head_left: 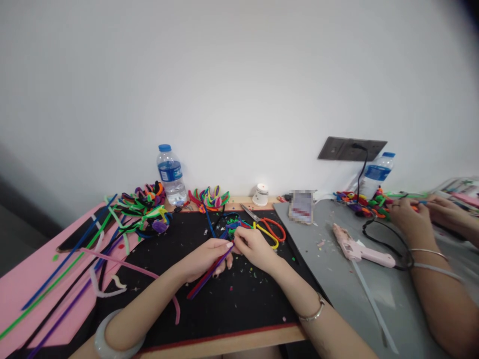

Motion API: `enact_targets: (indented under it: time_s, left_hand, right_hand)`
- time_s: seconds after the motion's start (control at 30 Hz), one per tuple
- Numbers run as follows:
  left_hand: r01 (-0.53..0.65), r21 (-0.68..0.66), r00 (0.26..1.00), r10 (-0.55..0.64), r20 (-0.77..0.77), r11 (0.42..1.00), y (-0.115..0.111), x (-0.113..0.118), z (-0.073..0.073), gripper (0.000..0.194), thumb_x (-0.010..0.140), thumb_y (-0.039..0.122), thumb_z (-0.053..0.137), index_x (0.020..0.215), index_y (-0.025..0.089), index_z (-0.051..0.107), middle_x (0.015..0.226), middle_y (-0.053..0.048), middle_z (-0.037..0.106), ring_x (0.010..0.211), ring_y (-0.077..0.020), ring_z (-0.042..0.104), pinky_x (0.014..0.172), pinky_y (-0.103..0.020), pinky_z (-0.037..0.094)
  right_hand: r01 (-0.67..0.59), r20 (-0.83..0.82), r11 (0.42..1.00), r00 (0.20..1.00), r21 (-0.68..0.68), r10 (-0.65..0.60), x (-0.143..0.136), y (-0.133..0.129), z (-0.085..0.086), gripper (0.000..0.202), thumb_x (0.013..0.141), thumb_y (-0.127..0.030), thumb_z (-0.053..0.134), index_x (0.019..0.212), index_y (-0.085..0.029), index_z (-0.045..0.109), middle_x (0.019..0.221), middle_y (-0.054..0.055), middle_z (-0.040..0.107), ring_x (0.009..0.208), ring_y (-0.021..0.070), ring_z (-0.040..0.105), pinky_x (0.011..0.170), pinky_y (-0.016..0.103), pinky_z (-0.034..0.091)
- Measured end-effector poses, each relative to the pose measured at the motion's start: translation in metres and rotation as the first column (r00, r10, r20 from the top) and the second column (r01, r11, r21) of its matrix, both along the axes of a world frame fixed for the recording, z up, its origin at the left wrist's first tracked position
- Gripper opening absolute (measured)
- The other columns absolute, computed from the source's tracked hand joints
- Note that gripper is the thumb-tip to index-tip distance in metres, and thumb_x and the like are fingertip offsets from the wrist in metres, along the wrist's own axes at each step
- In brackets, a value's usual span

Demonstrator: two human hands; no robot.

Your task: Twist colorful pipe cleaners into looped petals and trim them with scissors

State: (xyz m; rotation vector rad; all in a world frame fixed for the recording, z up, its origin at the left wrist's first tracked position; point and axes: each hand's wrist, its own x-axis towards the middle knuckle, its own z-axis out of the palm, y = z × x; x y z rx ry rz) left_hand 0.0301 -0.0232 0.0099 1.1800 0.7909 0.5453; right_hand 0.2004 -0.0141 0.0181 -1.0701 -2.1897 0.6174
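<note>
My left hand (214,253) is closed around red and purple pipe cleaners (204,283), whose loose ends slant down to the left over the black mat (172,279). Touching it, my right hand (251,245) pinches at the upper end of the same pipe cleaners; its fingertips are partly hidden. Just behind my hands lies a bundle of blue, purple and green pipe cleaners (232,224). Scissors (271,229) with red and yellow handles rest beside my right hand.
At the left, long pipe cleaners (62,279) cross a pink sheet (22,279). Water bottles (172,174) and a white spool (261,194) stand by the wall. A glue gun (364,252) lies on the grey table (337,289). At the right, another person's hands (409,214) handle colourful pipe cleaners.
</note>
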Motion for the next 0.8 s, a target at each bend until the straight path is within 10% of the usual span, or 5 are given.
enact_targets:
  time_s: [0.37, 0.8]
  left_hand:
    - [-0.022, 0.022, 1.0, 0.022, 0.0, 1.0, 0.0014, -0.0018, -0.0011, 0.039, 0.078, 0.05, 0.047, 0.086, 0.013, 0.055, 0.057, 0.006, 0.035, 0.043, -0.0033, 0.017, 0.039, -0.017, 0.014]
    - [-0.04, 0.127, 0.993, 0.054, -0.107, 0.991, -0.0009, 0.0022, 0.0012, 0.036, 0.078, 0.044, 0.048, 0.06, 0.013, 0.049, 0.049, 0.004, 0.039, 0.044, -0.0058, 0.032, 0.042, -0.018, 0.028]
  right_hand:
    - [0.074, -0.063, 0.995, 0.995, -0.066, -0.078, 0.0005, 0.0037, -0.0034, 0.028, 0.088, -0.025, 0.033, 0.062, -0.017, 0.04, 0.055, -0.004, 0.041, 0.05, 0.0081, 0.037, 0.051, 0.02, 0.028]
    - [0.011, -0.011, 0.995, 1.0, -0.099, -0.012, 0.0001, 0.0021, -0.0043, 0.025, 0.085, -0.019, 0.038, 0.06, -0.016, 0.043, 0.055, -0.005, 0.049, 0.049, 0.0066, 0.04, 0.051, 0.018, 0.029]
